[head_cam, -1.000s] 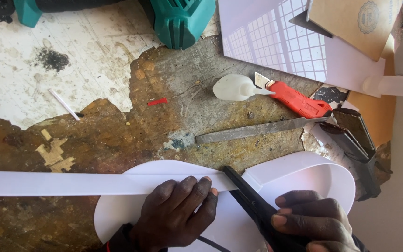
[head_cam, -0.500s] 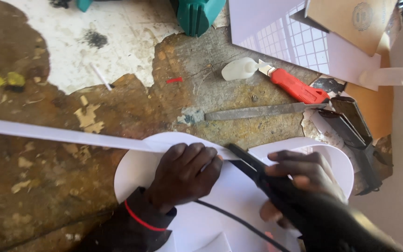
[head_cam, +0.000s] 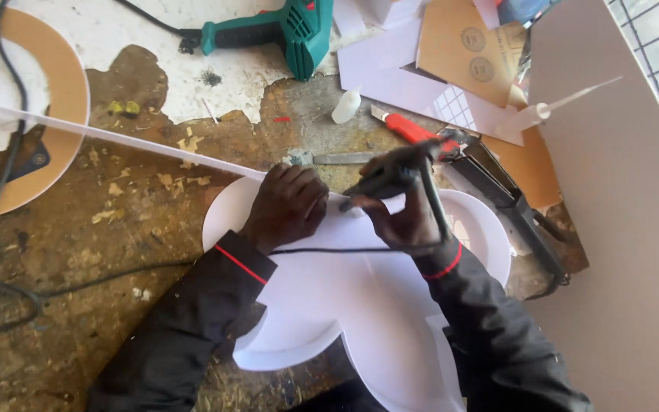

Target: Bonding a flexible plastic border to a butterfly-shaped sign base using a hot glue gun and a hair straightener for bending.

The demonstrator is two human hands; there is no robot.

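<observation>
The left hand [head_cam: 287, 206] presses the white strip [head_cam: 139, 143] onto the lobed white panel [head_cam: 360, 305]. The right hand [head_cam: 406, 217] grips a black corded tool [head_cam: 383, 179]. If the left hand's press shifts, the strip could wander off the panel's edge.

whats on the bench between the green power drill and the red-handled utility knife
Head view: a small white plastic bottle lies between the green power drill and the red-handled utility knife, on bare worn bench.

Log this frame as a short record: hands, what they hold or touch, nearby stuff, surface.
left hand: pressing a long white strip onto a white cut-out sheet
right hand: gripping a black corded tool, tip at the strip
cord: runs across the sheet under both wrists
nearby: red-handled knife, small white bottle, green power drill
surface: worn workbench, paint flaking
</observation>
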